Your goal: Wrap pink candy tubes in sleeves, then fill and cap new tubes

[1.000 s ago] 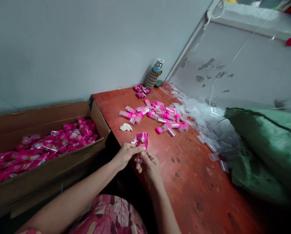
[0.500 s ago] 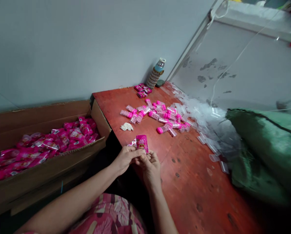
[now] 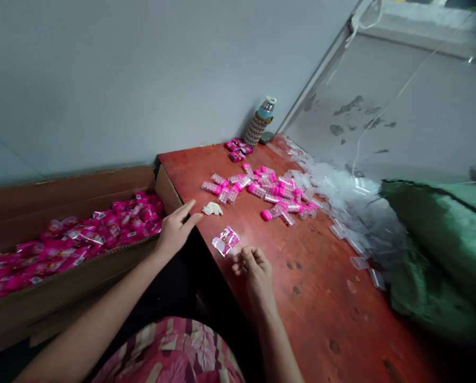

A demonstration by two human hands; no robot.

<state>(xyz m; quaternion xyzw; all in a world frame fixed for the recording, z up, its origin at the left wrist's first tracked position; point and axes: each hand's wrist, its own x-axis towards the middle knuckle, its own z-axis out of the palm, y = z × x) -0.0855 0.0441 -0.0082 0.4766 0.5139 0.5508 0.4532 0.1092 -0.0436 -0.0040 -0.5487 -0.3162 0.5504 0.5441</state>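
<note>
My left hand (image 3: 176, 231) hangs over the gap between the cardboard box and the table, with its fingers stretched out and nothing in it. Just above the table's near edge is my right hand (image 3: 256, 268), its fingers curled in toward the thumb; whether anything small is between them I cannot make out. A shiny pink sachet (image 3: 225, 241) lies on the red table (image 3: 273, 244), left of the right hand's fingertips. Behind it sits a crumpled white wad (image 3: 213, 208). Farther back is a heap of small clear tubes with pink caps (image 3: 269, 189).
The cardboard box (image 3: 168, 183) at left holds many pink packets (image 3: 114, 226). A bottle in a knitted sleeve (image 3: 259, 122) stands by the wall beside several pink packs (image 3: 238, 149). Clear empty tubes (image 3: 333, 197) spill from a green sack (image 3: 429, 255) on the right.
My hands have parted, and the upright pink packet they held is no longer in them. My left hand moved left and opened. The view shifted slightly.
</note>
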